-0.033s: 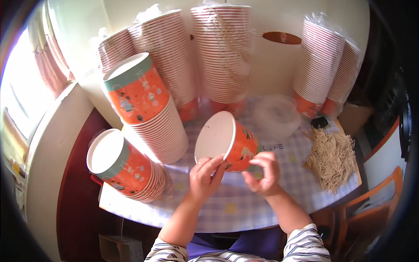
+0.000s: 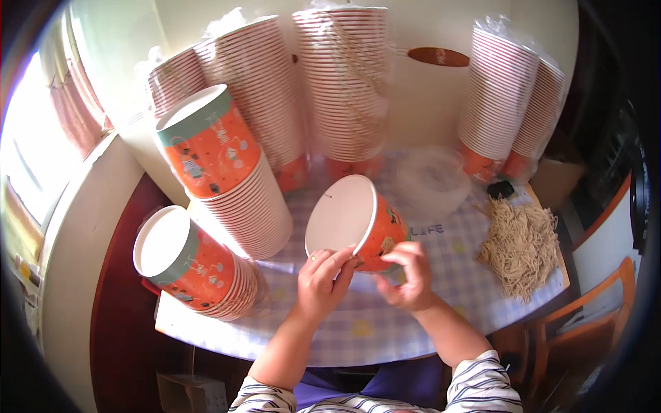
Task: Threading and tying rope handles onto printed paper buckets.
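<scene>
Gripping orange tub (image 2: pixel 358 221), left hand (image 2: pixel 322 281); right hand (image 2: pixel 411 277) blurred, loosely parted; tub's base hidden

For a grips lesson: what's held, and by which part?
The left hand holds an orange tub by its near rim; whether the right hand grips is unclear.

Our left hand (image 2: pixel 321 279) is held in a pinch, its fingers angled up and toward our right hand (image 2: pixel 410 277), its thumb tucked below the index finger. Just beside it, our right hand curls its fingers inward, thumb parted from the index finger. Behind the left hand, our left forearm (image 2: pixel 288 347) slants outward; behind the right hand, our right forearm (image 2: pixel 453 336) mirrors it.
</scene>
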`<state>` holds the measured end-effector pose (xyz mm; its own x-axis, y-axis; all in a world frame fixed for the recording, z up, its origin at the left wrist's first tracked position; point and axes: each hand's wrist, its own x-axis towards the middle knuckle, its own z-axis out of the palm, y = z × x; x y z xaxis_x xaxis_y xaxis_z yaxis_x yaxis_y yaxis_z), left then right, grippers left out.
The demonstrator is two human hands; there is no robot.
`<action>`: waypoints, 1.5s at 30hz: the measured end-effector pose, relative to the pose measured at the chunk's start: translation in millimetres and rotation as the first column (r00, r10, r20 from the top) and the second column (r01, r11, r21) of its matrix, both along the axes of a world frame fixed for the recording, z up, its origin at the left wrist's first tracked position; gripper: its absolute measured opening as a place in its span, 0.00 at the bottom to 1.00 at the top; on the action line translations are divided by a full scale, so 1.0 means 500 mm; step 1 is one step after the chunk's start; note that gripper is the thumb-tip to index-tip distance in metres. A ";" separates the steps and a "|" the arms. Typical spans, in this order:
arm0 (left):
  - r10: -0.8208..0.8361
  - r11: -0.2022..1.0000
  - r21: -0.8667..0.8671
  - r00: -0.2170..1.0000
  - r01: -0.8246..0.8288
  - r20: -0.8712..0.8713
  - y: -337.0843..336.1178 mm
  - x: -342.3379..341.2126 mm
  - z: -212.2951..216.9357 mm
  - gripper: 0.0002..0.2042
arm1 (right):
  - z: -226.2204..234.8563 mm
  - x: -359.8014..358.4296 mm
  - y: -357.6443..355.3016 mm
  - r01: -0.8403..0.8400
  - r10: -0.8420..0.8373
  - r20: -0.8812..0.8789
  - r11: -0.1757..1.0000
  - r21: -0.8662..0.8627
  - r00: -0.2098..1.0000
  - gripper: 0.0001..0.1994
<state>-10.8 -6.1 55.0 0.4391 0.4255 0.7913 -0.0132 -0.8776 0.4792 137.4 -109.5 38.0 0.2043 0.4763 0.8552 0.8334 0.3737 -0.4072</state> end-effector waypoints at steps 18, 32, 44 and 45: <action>0.042 0.973 0.222 0.897 0.064 -0.441 -0.003 0.048 0.061 0.11 | -0.037 -0.015 0.025 -0.264 0.132 -0.689 0.961 -0.088 0.713 0.05; 0.138 0.960 0.273 0.955 -0.064 -0.262 -0.012 0.079 0.020 0.17 | -0.056 -0.005 0.038 -0.300 0.052 -0.744 0.932 -0.204 0.667 0.05; 0.123 0.925 0.379 0.961 -0.021 -0.246 0.000 0.075 0.011 0.18 | -0.047 -0.004 0.035 -0.280 0.051 -0.713 0.938 -0.206 0.699 0.05; 0.122 0.924 0.381 0.962 -0.020 -0.245 0.001 0.075 0.011 0.18 | -0.047 -0.003 0.035 -0.271 0.046 -0.698 0.938 -0.216 0.714 0.05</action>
<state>26.7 -5.6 60.6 0.6299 0.1609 0.7598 0.1362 -0.9860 0.0959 136.0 -92.2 14.3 0.5683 0.7502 0.3379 0.2312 0.2484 -0.9406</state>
